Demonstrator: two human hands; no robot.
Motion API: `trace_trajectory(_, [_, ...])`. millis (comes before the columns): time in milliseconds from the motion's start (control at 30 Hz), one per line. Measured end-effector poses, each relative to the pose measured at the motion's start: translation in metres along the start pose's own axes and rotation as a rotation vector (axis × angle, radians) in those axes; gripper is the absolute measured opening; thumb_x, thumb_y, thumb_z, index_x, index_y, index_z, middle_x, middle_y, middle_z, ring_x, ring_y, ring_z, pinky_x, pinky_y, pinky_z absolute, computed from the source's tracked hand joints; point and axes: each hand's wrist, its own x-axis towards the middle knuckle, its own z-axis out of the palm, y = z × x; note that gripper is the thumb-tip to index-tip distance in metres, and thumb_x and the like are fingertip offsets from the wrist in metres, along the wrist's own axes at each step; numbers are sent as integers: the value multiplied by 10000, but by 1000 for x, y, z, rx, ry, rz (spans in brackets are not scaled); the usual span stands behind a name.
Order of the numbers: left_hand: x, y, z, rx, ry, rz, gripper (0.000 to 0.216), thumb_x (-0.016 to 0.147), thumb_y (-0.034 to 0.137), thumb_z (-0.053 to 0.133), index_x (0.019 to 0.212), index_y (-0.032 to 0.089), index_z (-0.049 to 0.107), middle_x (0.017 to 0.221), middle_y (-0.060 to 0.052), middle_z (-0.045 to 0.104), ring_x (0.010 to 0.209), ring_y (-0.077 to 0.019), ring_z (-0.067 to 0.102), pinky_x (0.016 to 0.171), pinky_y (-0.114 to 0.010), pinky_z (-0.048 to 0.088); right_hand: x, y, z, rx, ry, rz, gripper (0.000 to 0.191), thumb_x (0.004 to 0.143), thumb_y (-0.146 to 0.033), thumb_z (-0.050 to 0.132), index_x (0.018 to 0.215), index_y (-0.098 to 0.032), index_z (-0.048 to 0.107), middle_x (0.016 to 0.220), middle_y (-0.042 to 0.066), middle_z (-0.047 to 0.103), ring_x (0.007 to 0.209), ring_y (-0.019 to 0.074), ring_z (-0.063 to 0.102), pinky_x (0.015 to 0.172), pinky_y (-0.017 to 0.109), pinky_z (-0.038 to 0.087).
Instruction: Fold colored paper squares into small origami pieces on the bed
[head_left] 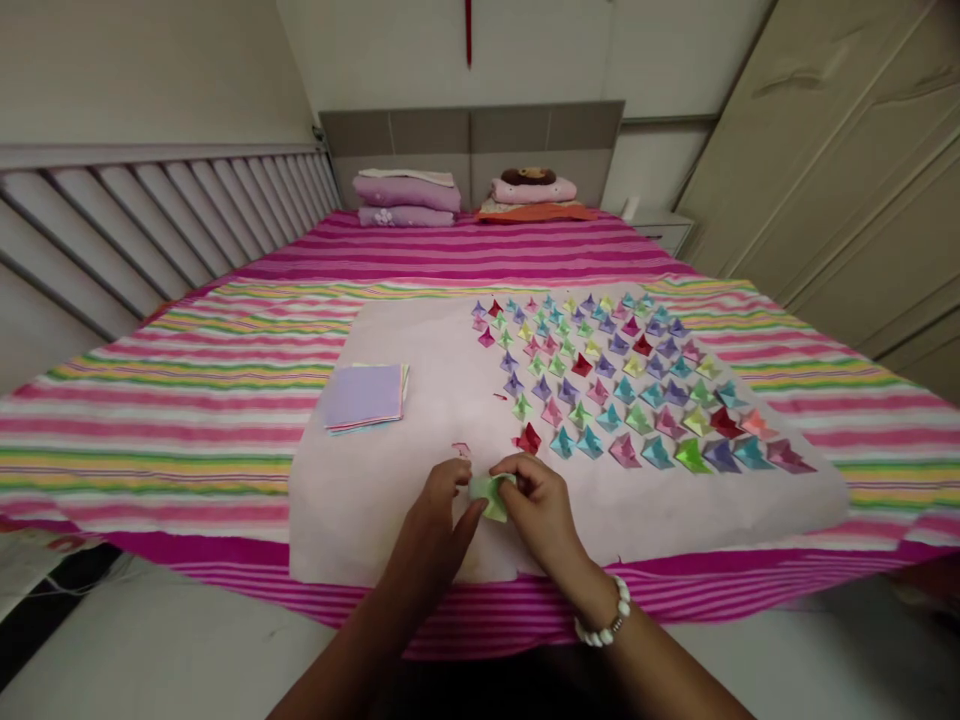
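Over the front part of the sheet, a small light green piece of folded paper (493, 496) is held between my two hands. My right hand (544, 505) pinches its right side with thumb and fingers; a white bead bracelet circles that wrist. On the paper's left edge are the thumb and curled fingers of my left hand (441, 515). The fingers partly cover the folds. Just beyond my right hand stands a red folded paper piece (528, 438), nearest of many pointed, coloured folded paper pieces (625, 450) set out in rows.
A stack of coloured paper squares (366, 397), lilac on top, lies at the left on a large pale sheet (427, 340). Beneath is a bed with a striped cover (187, 410). Small pinkish scraps (460, 448) lie beyond my left hand. Folded bedding (409, 195) sits by the headboard.
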Motion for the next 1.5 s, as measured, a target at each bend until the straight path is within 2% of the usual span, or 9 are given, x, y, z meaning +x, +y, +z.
trace_trajectory(133, [2, -1, -1, 111, 12, 215, 132, 893, 127, 455, 922, 194, 566, 1212, -130, 583, 1104, -207, 593, 874, -347, 520, 3, 1, 0, 92, -28, 109, 119, 656, -169, 523, 684, -180, 638, 560, -28, 531, 485, 120, 445, 460, 234, 345])
trace_trajectory(300, [2, -3, 0, 301, 133, 338, 214, 885, 149, 507, 1074, 189, 600, 1287, -150, 537, 1234, -282, 480, 955, -455, 438, 5, -7, -1, 187, -45, 216, 68, 650, -221, 567, 672, -180, 616, 478, -48, 519, 432, 116, 452, 433, 229, 341])
trace_trajectory(600, [-5, 0, -2, 113, 254, 202, 251, 864, 137, 552, 1099, 182, 626, 1038, -86, 595, 970, -195, 569, 827, -325, 506, 3, -15, -1, 287, -41, 310, 115, 645, -278, 632, 666, -165, 618, 428, -56, 528, 392, 101, 460, 415, 214, 343])
trace_trajectory(800, [-4, -2, 2, 84, 206, 251, 258, 873, 124, 530, 1124, 162, 572, 1041, -88, 670, 996, -192, 617, 885, -334, 512, 1, -15, 2, 306, -52, 314, 121, 645, -270, 639, 689, -158, 633, 441, -51, 547, 402, 101, 480, 419, 211, 366])
trace_trajectory(933, [-7, -4, 5, 65, 163, 138, 262, 887, 116, 490, 1142, 154, 541, 1018, -90, 695, 942, -166, 670, 819, -277, 555, 2, -16, 3, 339, -54, 337, 124, 643, -269, 639, 693, -156, 638, 499, -27, 600, 433, 110, 515, 440, 221, 406])
trace_trajectory(1100, [-9, -4, -1, 0, 66, 252, 308, 843, 5, 397, 1021, 170, 585, 1191, -121, 628, 1132, -166, 599, 937, -300, 517, 2, -17, 2, 337, -46, 322, 94, 644, -247, 646, 683, -162, 640, 466, -41, 575, 413, 102, 495, 429, 212, 383])
trace_trajectory(1200, [-9, -3, -2, 9, 0, 295, 402, 803, -9, 426, 1131, 166, 579, 1277, -138, 576, 1209, -186, 546, 990, -333, 488, 2, -18, 0, 345, -53, 310, 89, 657, -247, 662, 680, -163, 640, 470, -42, 576, 422, 100, 499, 438, 209, 380])
trace_trajectory(1300, [-7, -4, 0, -5, 59, 241, 365, 814, 76, 545, 1159, 185, 599, 1182, -113, 645, 1106, -192, 617, 947, -326, 520, 2, -20, -2, 383, -104, 304, 135, 689, -288, 686, 705, -160, 643, 467, -40, 575, 442, 103, 514, 468, 213, 397])
trace_trajectory(1500, [5, 4, -9, -263, 106, -40, 132, 831, 190, 604, 896, 190, 718, 935, -61, 735, 877, -185, 685, 799, -292, 553, 1, -18, -7, 415, -229, 289, 298, 819, -446, 612, 834, -151, 658, 479, -38, 554, 434, 93, 483, 473, 216, 384])
